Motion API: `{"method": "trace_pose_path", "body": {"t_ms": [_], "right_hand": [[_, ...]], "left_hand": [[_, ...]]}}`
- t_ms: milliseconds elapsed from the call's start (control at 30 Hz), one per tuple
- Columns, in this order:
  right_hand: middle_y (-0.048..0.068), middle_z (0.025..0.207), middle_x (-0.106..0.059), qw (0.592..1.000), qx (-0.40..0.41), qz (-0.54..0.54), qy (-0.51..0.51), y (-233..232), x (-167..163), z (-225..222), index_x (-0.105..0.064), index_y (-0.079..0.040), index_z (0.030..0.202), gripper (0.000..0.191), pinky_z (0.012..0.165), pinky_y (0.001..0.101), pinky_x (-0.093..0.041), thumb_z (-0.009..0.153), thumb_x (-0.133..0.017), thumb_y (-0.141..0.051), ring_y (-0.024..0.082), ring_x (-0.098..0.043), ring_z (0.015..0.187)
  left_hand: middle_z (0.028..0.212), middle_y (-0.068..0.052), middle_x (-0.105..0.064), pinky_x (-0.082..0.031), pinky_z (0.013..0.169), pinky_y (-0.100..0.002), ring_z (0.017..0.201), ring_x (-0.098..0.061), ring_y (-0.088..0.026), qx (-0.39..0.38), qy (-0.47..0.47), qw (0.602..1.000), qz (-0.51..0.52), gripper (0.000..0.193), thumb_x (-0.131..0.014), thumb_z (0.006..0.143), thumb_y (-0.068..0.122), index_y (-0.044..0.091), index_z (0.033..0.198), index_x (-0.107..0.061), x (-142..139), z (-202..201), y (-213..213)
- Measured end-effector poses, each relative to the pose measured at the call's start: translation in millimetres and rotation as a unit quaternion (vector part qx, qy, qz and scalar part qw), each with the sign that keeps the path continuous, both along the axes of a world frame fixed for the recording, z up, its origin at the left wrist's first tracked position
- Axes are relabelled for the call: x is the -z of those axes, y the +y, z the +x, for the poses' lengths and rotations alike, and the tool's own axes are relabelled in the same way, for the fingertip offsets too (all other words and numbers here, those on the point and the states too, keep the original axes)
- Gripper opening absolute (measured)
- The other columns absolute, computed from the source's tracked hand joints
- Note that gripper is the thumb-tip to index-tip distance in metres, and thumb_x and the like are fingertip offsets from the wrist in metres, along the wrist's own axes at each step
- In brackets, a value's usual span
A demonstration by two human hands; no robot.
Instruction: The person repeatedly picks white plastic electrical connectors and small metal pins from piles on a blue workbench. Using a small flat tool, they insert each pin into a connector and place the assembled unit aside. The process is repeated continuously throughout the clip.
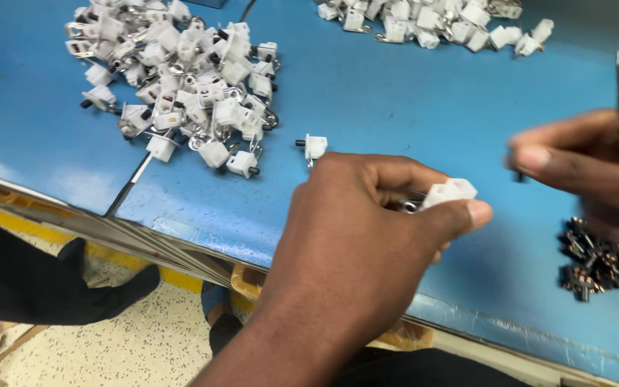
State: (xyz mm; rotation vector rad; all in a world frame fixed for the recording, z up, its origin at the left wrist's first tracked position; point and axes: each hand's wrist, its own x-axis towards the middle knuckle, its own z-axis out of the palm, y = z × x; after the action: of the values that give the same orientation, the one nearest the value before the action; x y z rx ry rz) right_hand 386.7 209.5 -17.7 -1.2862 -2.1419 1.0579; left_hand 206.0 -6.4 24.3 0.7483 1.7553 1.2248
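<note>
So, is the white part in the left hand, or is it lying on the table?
In the hand: the left hand pinches the white part between thumb and fingers, above the blue table.

Blue table point(395, 100); white parts pile point(180, 79); dark, perhaps coppery, small pieces point(600, 261); speckled cream floor point(145, 344).

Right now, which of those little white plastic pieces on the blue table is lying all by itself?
The single white piece just beyond the left hand, with a black pin sticking out leftward. The others lie heaped in the big pile or the far pile.
</note>
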Motion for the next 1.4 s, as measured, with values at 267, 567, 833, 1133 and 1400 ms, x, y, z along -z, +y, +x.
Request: {"method": "trace_pose_path", "body": {"t_ms": [267, 567, 833, 1133, 1400], "right_hand": [[0.012, 0.069, -0.063, 0.987, -0.033, 0.151, 0.039, -120, -47, -58, -0.074, -0.002, 0.105, 0.025, 0.045, 0.0231, -0.039, 0.093, -0.077, -0.023, 0.006, -0.051, 0.048], [0.014, 0.107, -0.075, 0.982, -0.022, -0.108, 0.151, -81, -54, -55, -0.065, -0.013, 0.116, 0.022, 0.074, 0.0360, -0.055, 0.100, -0.055, -0.026, 0.020, -0.071, 0.087], [0.017, 0.130, -0.067, 0.934, -0.258, -0.035, 0.246, -55, -40, -43, -0.050, -0.022, 0.124, 0.016, 0.110, 0.0457, -0.052, 0.111, -0.044, -0.028, 0.033, -0.067, 0.135], [0.018, 0.117, -0.070, 0.948, -0.257, 0.069, 0.174, -95, -66, -84, -0.043, -0.015, 0.120, 0.022, 0.101, 0.0424, -0.057, 0.111, -0.031, -0.032, 0.028, -0.074, 0.119], [0.021, 0.117, -0.072, 0.955, -0.215, 0.027, 0.203, -97, -39, -84, -0.043, 0.001, 0.119, 0.023, 0.099, 0.0465, -0.057, 0.108, -0.043, -0.019, 0.032, -0.071, 0.115]], "left_hand": [[0.066, -0.002, -0.079, -0.058, 0.055, -0.029, 0.058, -0.073, -0.009, -0.061, 0.023, 0.997, -0.030, 0.029, -0.083, 0.074, 0.035, 0.009, 0.085, -0.084, -16, -2, -4], [0.068, -0.001, -0.081, -0.055, 0.051, -0.026, 0.060, -0.065, -0.006, -0.030, 0.019, 0.999, 0.040, 0.026, -0.086, 0.076, 0.024, 0.007, 0.095, -0.085, 0, -11, -11], [0.065, -0.002, -0.081, -0.057, 0.052, -0.025, 0.058, -0.067, -0.006, -0.020, 0.016, 1.000, 0.011, 0.022, -0.085, 0.076, 0.026, 0.007, 0.088, -0.085, -2, -15, -10], [0.069, -0.002, -0.079, -0.060, 0.058, -0.028, 0.063, -0.070, -0.007, -0.029, 0.038, 0.999, 0.013, 0.024, -0.085, 0.075, 0.031, 0.012, 0.090, -0.086, -6, -25, -7], [0.080, -0.007, -0.083, -0.060, 0.070, -0.032, 0.072, -0.076, -0.012, -0.008, 0.108, 0.993, -0.044, 0.029, -0.086, 0.075, 0.035, 0.013, 0.095, -0.087, 0, -31, 0]]}}
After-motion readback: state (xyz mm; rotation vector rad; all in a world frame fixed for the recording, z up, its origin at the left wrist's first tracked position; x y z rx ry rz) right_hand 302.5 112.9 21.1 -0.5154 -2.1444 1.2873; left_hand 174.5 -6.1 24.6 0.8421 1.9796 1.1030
